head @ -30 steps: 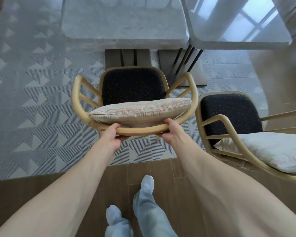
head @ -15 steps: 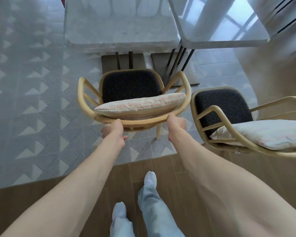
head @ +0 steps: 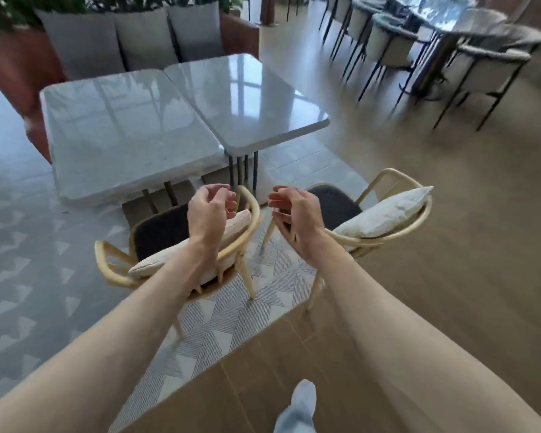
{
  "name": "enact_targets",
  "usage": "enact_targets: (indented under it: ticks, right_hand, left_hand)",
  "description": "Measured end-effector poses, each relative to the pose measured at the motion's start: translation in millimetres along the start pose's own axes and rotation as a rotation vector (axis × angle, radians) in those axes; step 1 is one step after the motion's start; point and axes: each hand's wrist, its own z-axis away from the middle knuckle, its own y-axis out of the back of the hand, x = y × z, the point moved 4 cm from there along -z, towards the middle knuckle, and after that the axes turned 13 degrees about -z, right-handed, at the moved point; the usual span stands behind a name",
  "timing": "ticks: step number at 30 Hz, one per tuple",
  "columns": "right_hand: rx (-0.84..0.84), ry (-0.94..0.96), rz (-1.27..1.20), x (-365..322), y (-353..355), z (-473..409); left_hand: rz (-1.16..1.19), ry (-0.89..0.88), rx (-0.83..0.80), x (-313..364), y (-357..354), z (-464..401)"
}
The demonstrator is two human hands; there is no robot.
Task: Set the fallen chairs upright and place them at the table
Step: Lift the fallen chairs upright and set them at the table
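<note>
Two rattan armchairs with dark seats and pale back cushions stand upright on their legs at the near side of the two white marble tables (head: 128, 126). The left chair (head: 160, 232) sits in front of the left table, the right chair (head: 384, 214) in front of the right table. My left hand (head: 208, 210) hovers above the left chair's backrest, fingers loosely curled, holding nothing. My right hand (head: 295, 217) hangs in the gap between the two chairs, fingers relaxed and empty. Neither hand touches a chair.
A red sofa with grey cushions (head: 132, 35) runs behind the tables. Dark-legged dining chairs and a table (head: 434, 48) fill the back right. A patterned rug (head: 219, 326) lies under the chairs, with wooden floor to the right. My foot (head: 300, 404) shows below.
Both hands have let go of the left chair's backrest and lifted clear of it. The view has tilted up and pulled back, showing the whole room.
</note>
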Motion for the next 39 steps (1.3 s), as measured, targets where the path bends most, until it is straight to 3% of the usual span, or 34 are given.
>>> enact_targets:
  ticks: [8, 24, 32, 39]
  right_hand:
    - [0.123, 0.262, -0.011, -108, 130, 24]
    - [0.229, 0.187, 0.086, -198, 454, 6]
    - [0.212, 0.132, 0.130, -226, 516, -86]
    - [0.246, 0.049, 0.204, -250, 561, -205]
  left_hand:
    - [0.043, -0.161, -0.207, 69, -129, 67]
    - [0.083, 0.023, -0.220, 48, -415, 157]
    - [0.072, 0.068, -0.183, 58, -517, 88]
    - [0.145, 0.183, -0.181, 67, -653, 4]
